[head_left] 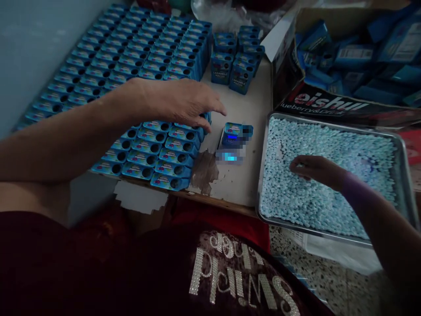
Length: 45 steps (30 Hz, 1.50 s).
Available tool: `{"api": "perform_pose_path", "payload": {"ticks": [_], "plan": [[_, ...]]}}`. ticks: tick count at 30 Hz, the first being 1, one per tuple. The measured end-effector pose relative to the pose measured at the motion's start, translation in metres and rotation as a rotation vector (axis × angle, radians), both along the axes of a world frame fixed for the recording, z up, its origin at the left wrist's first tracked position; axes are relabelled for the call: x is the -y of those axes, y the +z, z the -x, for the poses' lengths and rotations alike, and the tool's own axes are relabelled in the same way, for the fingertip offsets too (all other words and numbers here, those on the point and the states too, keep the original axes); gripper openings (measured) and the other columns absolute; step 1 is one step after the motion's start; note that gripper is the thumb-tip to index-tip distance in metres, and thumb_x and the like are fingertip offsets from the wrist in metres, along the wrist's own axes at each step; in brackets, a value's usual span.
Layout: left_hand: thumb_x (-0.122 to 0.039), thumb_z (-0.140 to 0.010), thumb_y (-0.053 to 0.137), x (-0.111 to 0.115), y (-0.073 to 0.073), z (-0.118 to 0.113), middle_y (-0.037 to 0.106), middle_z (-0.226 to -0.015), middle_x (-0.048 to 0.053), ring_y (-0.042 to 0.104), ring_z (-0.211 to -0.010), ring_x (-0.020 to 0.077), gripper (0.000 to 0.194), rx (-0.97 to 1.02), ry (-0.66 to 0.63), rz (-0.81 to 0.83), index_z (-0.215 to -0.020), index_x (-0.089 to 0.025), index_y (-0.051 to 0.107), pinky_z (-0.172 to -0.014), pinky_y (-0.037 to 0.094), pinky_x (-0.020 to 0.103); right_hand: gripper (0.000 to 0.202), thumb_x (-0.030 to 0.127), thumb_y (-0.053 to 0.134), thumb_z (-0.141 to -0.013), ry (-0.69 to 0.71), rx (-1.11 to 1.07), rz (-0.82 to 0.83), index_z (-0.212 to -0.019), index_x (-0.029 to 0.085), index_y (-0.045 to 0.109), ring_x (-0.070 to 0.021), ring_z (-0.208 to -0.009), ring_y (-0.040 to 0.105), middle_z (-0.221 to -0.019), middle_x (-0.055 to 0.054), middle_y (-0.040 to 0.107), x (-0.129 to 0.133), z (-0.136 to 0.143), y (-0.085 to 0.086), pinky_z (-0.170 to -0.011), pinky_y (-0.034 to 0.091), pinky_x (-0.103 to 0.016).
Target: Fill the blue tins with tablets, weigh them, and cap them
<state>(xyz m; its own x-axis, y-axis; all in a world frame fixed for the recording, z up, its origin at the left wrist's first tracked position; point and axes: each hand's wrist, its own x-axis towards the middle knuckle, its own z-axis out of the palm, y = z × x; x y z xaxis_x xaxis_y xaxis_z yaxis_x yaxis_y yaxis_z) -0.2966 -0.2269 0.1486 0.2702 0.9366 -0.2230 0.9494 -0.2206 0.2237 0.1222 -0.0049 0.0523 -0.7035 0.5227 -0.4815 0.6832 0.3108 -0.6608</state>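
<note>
My left hand [187, 101] reaches in the air over the table with its fingers stretched apart and nothing between them. Its fingertips point toward a small blue candy box [233, 129], which stands by itself with its lid flap out to one side; part of the picture there is pixelated. Below and behind that hand are rows of blue candy boxes [177, 145], each with a dark round hole on top. My right hand [315, 166] is over pale blue-white candies [296, 197] in a metal tray [265, 175]. Its fingers curl together at the candies; whatever they hold is hidden.
Several more blue boxes [241, 74] stand at the table's back. Behind the tray, a large printed cardboard box [332, 105] holds jumbled blue cartons [355, 55]. Clear plastic [213, 11] lies at the far edge. The wooden table edge [226, 204] is worn.
</note>
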Motion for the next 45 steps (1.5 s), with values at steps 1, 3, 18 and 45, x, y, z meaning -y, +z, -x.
{"api": "perform_pose_path", "payload": {"ticks": [1, 3, 18, 45], "plan": [[-0.060, -0.107, 0.060, -0.001, -0.003, 0.000, 0.070, -0.154, 0.013, 0.064, -0.138, 0.0358, 0.064, 0.004, -0.019, 0.000, -0.158, -0.021, 0.065, -0.119, 0.049, 0.046, 0.043, 0.067, 0.087, -0.074, -0.020, -0.009, 0.043, -0.081, 0.025, 0.076, -0.0153, -0.055, 0.055, -0.061, 0.000, 0.064, 0.003, 0.010, 0.005, -0.055, 0.044, -0.033], [-0.059, -0.106, 0.065, -0.003, -0.012, -0.002, 0.070, -0.153, 0.014, 0.065, -0.139, 0.0347, 0.066, 0.040, -0.029, -0.012, -0.158, -0.020, 0.065, -0.119, 0.049, 0.044, 0.042, 0.064, 0.090, -0.070, -0.051, -0.041, 0.107, -0.080, 0.026, 0.075, -0.0149, -0.057, 0.056, -0.063, 0.001, 0.065, 0.010, 0.033, 0.020, -0.057, 0.045, -0.033], [-0.060, -0.101, 0.076, -0.005, -0.047, 0.002, 0.074, -0.152, 0.011, 0.068, -0.140, 0.0346, 0.066, 0.177, 0.101, -0.069, -0.154, -0.021, 0.070, -0.120, 0.048, 0.040, 0.012, 0.023, 0.074, -0.089, 0.547, -0.236, -0.563, -0.091, 0.023, 0.086, -0.0193, -0.081, 0.069, -0.085, -0.004, 0.075, 0.051, 0.179, 0.070, -0.078, 0.049, -0.033], [-0.036, -0.101, 0.074, -0.042, -0.062, -0.029, 0.084, -0.109, 0.009, 0.078, -0.106, 0.0281, 0.026, 0.326, 0.141, -0.274, -0.115, -0.020, 0.087, -0.097, 0.057, 0.038, 0.051, 0.041, 0.062, -0.108, 0.346, 0.340, -0.926, -0.149, 0.013, 0.069, -0.0446, -0.130, 0.065, -0.149, -0.027, 0.069, 0.064, 0.031, -0.016, -0.096, 0.057, -0.052]]}}
